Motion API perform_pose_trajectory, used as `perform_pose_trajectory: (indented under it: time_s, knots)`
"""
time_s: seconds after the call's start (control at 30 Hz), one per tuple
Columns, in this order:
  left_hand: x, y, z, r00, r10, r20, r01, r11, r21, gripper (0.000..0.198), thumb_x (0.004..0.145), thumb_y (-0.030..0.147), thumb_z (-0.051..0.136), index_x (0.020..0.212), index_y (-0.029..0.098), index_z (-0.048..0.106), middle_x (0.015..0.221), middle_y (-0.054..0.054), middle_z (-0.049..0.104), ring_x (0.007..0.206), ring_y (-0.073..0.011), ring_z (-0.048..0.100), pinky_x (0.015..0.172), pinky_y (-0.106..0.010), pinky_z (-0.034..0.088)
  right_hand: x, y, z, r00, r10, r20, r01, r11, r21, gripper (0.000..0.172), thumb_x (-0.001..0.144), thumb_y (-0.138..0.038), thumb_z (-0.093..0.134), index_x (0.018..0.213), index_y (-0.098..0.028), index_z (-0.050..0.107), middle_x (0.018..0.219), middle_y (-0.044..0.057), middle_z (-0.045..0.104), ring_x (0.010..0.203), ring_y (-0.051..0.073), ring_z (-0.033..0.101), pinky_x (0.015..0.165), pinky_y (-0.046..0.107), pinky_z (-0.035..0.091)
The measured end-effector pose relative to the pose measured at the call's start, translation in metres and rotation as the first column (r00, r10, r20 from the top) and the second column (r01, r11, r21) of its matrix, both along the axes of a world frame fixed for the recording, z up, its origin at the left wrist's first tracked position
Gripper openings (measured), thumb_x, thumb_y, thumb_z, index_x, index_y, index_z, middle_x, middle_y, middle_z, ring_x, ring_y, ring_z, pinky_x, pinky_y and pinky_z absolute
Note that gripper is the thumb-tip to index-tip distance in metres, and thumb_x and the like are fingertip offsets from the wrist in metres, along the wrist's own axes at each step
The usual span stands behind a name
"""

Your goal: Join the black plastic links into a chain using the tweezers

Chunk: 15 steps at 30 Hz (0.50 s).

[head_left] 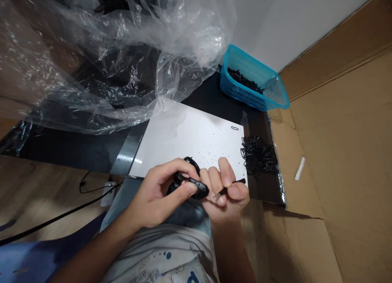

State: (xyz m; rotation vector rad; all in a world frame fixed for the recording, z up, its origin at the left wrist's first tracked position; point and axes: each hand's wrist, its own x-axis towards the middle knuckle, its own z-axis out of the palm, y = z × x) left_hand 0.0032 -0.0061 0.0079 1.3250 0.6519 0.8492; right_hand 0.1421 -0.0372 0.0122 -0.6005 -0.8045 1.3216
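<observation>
My left hand (pixel 162 193) is closed around a black moulded plastic piece (pixel 200 188) with rounded ends, its thumb pressed along one edge. I cannot make out exactly what the piece is; fingers cover part of it. Close beside it on the right, my right hand (pixel 228 193) is curled around a slim pointed tool with a black handle (pixel 241 181). The tool's thin tip points left toward the black piece. Both hands are over the near edge of a white board (pixel 183 132), which is scattered with tiny black specks.
A black loop (pixel 234 128) lies at the board's far right corner. Right of the board is a pile of black loops (pixel 259 154). A blue basket (pixel 254 99) with black pieces stands behind. Clear plastic sheeting (pixel 122 70) covers the left back; cardboard (pixel 343 152) borders the right.
</observation>
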Motion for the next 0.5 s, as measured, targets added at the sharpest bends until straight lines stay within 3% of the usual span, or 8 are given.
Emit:
perform_pose_trajectory:
  time_s: [0.1,0.2,0.3,0.37,0.5]
  knots:
    - [0.000,0.000,-0.001,1.000,0.023,-0.008,-0.023,0.999,0.038,0.004,0.086,0.020,0.059,0.087,0.018,0.062,0.076,-0.002,0.059,0.067,-0.0129,0.052,0.059,-0.023,0.040,0.007,-0.002,0.003,0.998,-0.053,0.040,0.052,0.998,0.027,0.030,0.069,-0.025,0.054,0.061,-0.022,0.025,0.037,-0.009,0.019,0.037,0.011,0.021,0.034,0.019,0.022]
    - [-0.001,-0.001,0.000,0.999,0.043,-0.022,-0.042,0.997,0.072,0.004,0.086,0.017,0.059,0.087,0.018,0.062,0.076,-0.002,0.059,0.068,-0.0131,0.053,0.060,-0.023,0.041,0.015,-0.010,0.003,0.958,-0.186,0.218,0.170,0.981,0.088,0.025,0.074,-0.028,0.057,0.064,-0.023,0.035,0.040,-0.008,0.030,0.039,0.011,0.030,0.038,0.021,0.029]
    - [-0.001,-0.003,0.002,0.995,0.091,-0.034,-0.086,0.988,0.127,0.006,0.086,0.015,0.058,0.088,0.020,0.061,0.076,-0.001,0.059,0.069,-0.0122,0.053,0.061,-0.023,0.041,0.019,-0.023,0.005,0.790,-0.346,0.506,0.270,0.937,0.221,0.010,0.080,-0.028,0.059,0.076,-0.024,0.051,0.054,-0.003,0.053,0.050,0.013,0.047,0.048,0.026,0.039]
    - [-0.002,-0.004,0.004,0.992,0.119,-0.041,-0.110,0.979,0.172,0.009,0.086,0.013,0.058,0.089,0.021,0.061,0.077,0.001,0.058,0.069,-0.0111,0.053,0.062,-0.022,0.041,0.020,-0.031,0.008,0.668,-0.401,0.627,0.267,0.915,0.301,0.005,0.081,-0.023,0.059,0.086,-0.024,0.057,0.064,0.000,0.060,0.057,0.015,0.053,0.052,0.029,0.041]
    - [-0.002,-0.005,0.005,0.990,0.131,-0.054,-0.116,0.970,0.216,0.010,0.087,0.012,0.057,0.090,0.021,0.060,0.077,0.002,0.057,0.070,-0.0100,0.052,0.063,-0.021,0.040,0.018,-0.039,0.013,0.590,-0.410,0.696,0.222,0.911,0.348,0.027,0.071,-0.008,0.058,0.093,-0.023,0.059,0.070,-0.001,0.061,0.062,0.016,0.056,0.054,0.031,0.042]
